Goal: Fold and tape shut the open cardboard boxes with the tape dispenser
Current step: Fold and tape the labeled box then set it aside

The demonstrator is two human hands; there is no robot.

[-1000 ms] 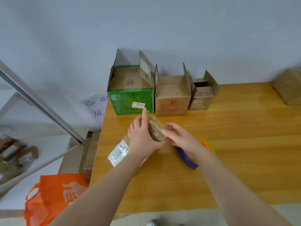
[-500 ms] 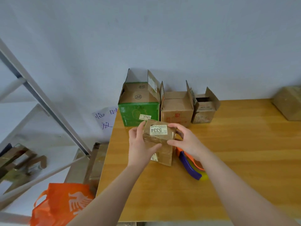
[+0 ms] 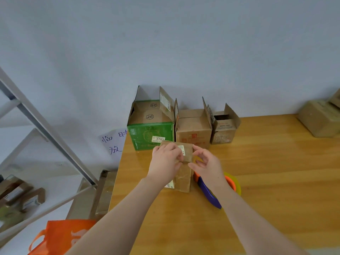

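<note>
A small brown box [image 3: 182, 179] with a white label stands upright near the wooden table's [image 3: 276, 181] left edge. My left hand [image 3: 165, 161] grips its top from the left. My right hand [image 3: 206, 166] pinches its top right edge with curled fingers. Partly hidden under my right wrist lies the tape dispenser [image 3: 209, 194], purple-handled and orange, with a yellow roll. Three boxes with raised flaps stand against the wall: a green box [image 3: 150, 133], a brown box [image 3: 193, 133] and a smaller brown box [image 3: 223, 133].
A closed brown box [image 3: 318, 118] sits at the table's far right. Left of the table are a slanted metal frame [image 3: 46, 129], a handwritten paper sign [image 3: 114, 144], flat cartons on the floor [image 3: 104, 192] and an orange bag [image 3: 60, 238].
Both hands have turned the small brown box from lying tilted to standing upright on the table. The view has tilted up, showing more wall.
</note>
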